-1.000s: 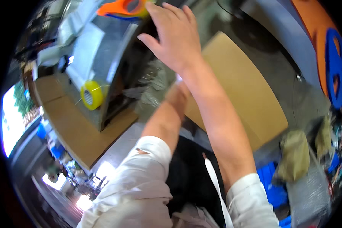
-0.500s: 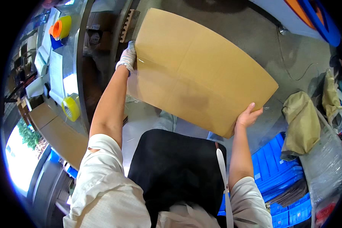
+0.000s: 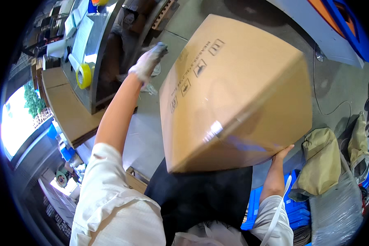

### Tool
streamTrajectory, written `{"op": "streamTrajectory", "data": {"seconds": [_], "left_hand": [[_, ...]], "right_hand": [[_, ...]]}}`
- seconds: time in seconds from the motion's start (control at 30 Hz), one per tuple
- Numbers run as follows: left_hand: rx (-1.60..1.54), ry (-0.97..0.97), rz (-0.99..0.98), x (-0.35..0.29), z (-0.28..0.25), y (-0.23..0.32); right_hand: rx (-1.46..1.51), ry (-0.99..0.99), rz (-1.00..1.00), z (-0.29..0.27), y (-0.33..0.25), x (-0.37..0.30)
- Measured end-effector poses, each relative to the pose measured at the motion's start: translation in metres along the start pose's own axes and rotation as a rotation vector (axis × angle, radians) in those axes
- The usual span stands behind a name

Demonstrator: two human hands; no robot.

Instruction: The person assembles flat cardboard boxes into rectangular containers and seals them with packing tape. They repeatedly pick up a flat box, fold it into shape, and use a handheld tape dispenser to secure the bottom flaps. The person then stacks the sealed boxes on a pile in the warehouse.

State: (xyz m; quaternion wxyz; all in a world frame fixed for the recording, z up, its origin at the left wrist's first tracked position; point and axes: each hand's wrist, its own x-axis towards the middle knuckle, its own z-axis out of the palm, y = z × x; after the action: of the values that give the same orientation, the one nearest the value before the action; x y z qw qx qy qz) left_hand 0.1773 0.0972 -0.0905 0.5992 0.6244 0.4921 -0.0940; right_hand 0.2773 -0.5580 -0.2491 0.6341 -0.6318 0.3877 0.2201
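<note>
A large closed cardboard box (image 3: 233,86) with printed handling symbols hangs tilted in front of me. Its lower corner comes up against my black apron (image 3: 201,188). Shiny clear tape runs over one edge. My right hand (image 3: 282,153), bare, grips the box from below at its lower right; most of its fingers are hidden behind the cardboard. Off the box's left side, my left hand (image 3: 149,63) in a pale glove with grey fingertips is held out open. A gap separates it from the box, and it looks slightly blurred.
On the left stands a metal workbench (image 3: 104,45) with papers and a yellow tape roll (image 3: 83,76). Flat cardboard (image 3: 65,98) lies below it. To the right are khaki cloth sacks (image 3: 320,160), blue stacked plastic crates (image 3: 297,211) and a plastic-wrapped stack (image 3: 336,209).
The box has turned, bringing its printed face and taped edge into view. My left hand has let go of its left edge. My right hand has shifted down with the box, and my view has turned.
</note>
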Motion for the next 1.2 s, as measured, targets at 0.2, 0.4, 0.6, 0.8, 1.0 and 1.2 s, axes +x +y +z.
{"op": "streamTrajectory", "data": {"seconds": [0.2,0.4,0.6,0.8,1.0,1.2], "left_hand": [[-0.052,-0.011,-0.357,0.052,0.084,-0.015],[0.096,0.033,-0.267,0.003,0.03,-0.085],[-0.183,0.213,-0.419,-0.152,-0.028,-0.218],[-1.214,0.307,-0.186,-0.372,-0.058,-0.214],[-1.607,0.3,0.055,-0.537,-0.005,-0.224],[-1.899,0.538,0.137,-0.726,0.164,-0.263]], "right_hand": [[-0.068,-0.021,0.143,-0.019,-0.014,0.01],[-0.089,-0.059,0.119,-0.01,-0.058,-0.027],[-0.59,0.053,0.072,0.02,-0.14,-0.118],[-0.807,-0.368,-0.296,0.127,-0.257,-0.218],[-1.287,-0.992,-0.701,0.278,-0.365,-0.285],[-1.902,-1.005,-1.305,0.332,-0.311,-0.424]]}}
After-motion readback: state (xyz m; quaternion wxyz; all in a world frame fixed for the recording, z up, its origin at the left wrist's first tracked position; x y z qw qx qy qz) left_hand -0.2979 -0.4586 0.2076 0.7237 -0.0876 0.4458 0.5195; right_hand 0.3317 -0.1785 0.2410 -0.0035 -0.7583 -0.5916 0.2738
